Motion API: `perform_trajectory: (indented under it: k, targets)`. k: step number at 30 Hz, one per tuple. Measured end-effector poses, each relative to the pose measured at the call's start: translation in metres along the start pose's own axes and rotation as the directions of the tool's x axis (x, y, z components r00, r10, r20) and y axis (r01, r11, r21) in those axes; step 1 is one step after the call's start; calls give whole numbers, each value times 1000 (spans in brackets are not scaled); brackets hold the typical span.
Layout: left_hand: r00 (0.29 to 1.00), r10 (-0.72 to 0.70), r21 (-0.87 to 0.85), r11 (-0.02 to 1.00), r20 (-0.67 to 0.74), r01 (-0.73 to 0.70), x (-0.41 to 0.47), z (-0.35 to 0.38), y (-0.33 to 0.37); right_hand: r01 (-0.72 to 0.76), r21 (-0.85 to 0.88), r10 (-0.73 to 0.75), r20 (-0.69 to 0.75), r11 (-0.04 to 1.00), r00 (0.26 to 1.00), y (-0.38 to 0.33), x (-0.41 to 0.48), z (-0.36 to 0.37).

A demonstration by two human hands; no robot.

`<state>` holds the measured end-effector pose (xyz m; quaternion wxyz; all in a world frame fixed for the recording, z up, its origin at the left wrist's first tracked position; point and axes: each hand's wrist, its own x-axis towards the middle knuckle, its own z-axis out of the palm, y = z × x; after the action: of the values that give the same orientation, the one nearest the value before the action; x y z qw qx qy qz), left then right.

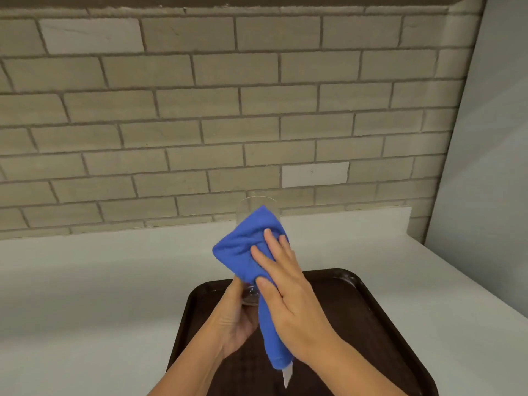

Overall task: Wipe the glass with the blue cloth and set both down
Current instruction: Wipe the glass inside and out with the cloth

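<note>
A clear drinking glass (249, 207) is held up over the tray, its rim pointing away from me and its thick base toward me. My left hand (236, 315) grips it from below at the base. The blue cloth (243, 250) is draped over the glass's side, and my right hand (281, 284) presses it flat against the glass with fingers spread. A tail of the cloth hangs down between my hands, ending in a white label. Most of the glass is hidden under the cloth.
A dark brown tray (357, 304) lies on the pale counter (100, 281) right under my hands. A tan brick wall (200, 110) rises behind the counter, and a grey wall (485, 167) closes the right side.
</note>
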<state>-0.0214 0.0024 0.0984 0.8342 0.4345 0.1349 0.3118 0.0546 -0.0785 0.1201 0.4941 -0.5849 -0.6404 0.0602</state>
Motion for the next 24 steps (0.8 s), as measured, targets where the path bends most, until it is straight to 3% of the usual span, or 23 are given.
perform_trajectory:
  k: [5, 13, 15, 18, 21, 24]
  targets:
    - [990, 14, 100, 995, 140, -28, 14, 17, 12, 119, -252, -137, -54, 960, 989, -10, 58, -31]
    - [985, 83, 179, 978, 151, -110, 31, 24, 38, 116, -166, -140, -140, 979, 980, -18, 96, -42]
    - [989, 69, 195, 976, 131, -94, 29, 23, 38, 67, -73, -79, -175, 995, 981, -17, 100, -44]
    - [988, 55, 206, 975, 143, -84, 23, 24, 37, -49, 204, 105, -272, 978, 957, -19, 104, -48]
    - [984, 90, 197, 973, 157, -120, 20, 26, 38, -144, 428, 291, -303, 893, 907, -17, 98, -48]
    - [978, 139, 205, 964, 153, -169, 19, 28, 44, -227, 563, 417, -233, 794, 879, -14, 84, -38]
